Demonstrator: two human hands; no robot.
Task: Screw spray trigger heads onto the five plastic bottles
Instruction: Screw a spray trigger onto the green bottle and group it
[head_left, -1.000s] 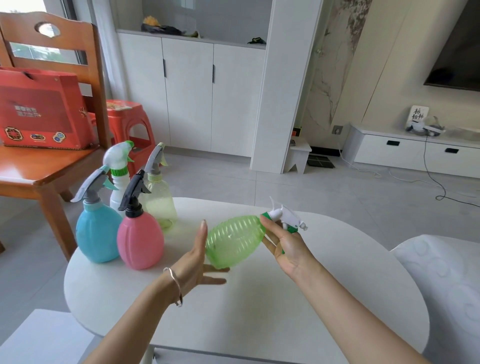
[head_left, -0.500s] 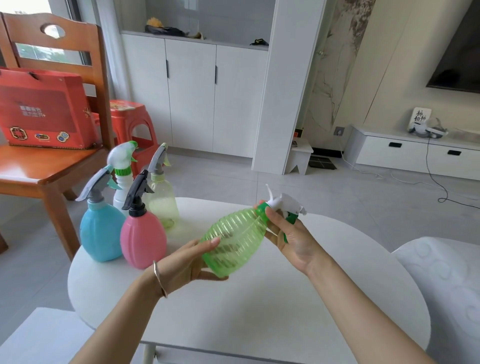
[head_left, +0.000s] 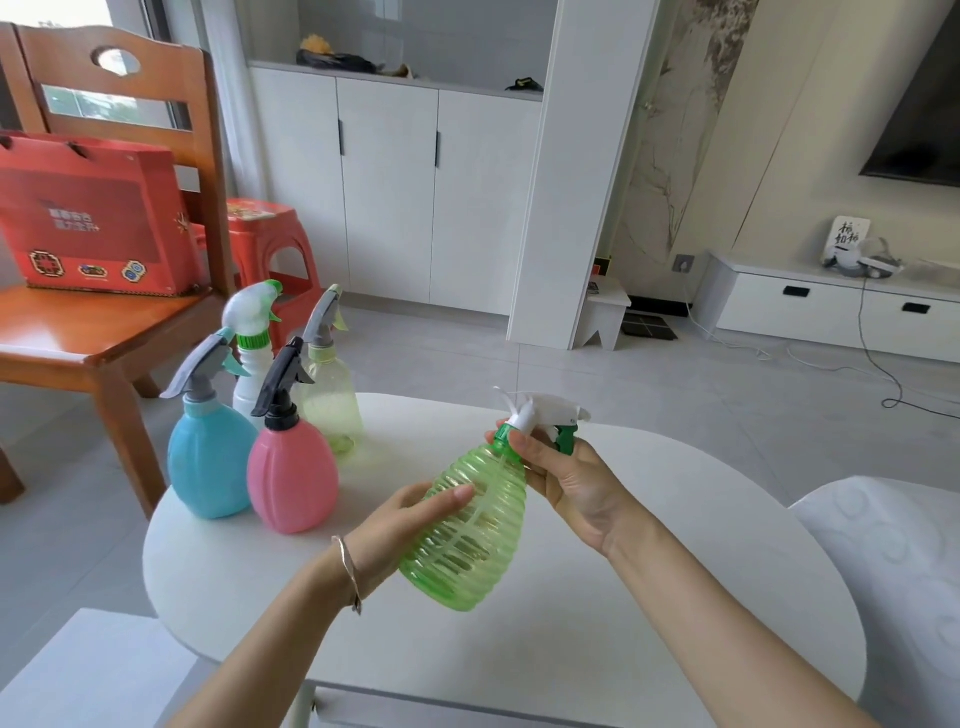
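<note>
A ribbed green bottle (head_left: 467, 540) is held tilted above the white table (head_left: 571, 649), its neck pointing up and to the right. My left hand (head_left: 410, 525) wraps its body from the left. My right hand (head_left: 566, 478) pinches the green collar of the white trigger head (head_left: 545, 415) that sits on the neck. At the table's far left stand a blue bottle (head_left: 210, 462), a pink bottle (head_left: 292, 475), a white bottle (head_left: 249, 384) and a pale yellow-green bottle (head_left: 332, 400), each with a trigger head on.
A wooden chair (head_left: 104, 353) carrying a red box (head_left: 93, 213) stands left of the table, with a red stool (head_left: 270, 234) behind it. A white cushioned seat (head_left: 893, 561) lies at the right. Cables run over the floor at the far right.
My left hand, open beside the green bottle a second ago, has closed around its body. The bottle has swung from nearly lying flat to steeply tilted, neck up.
</note>
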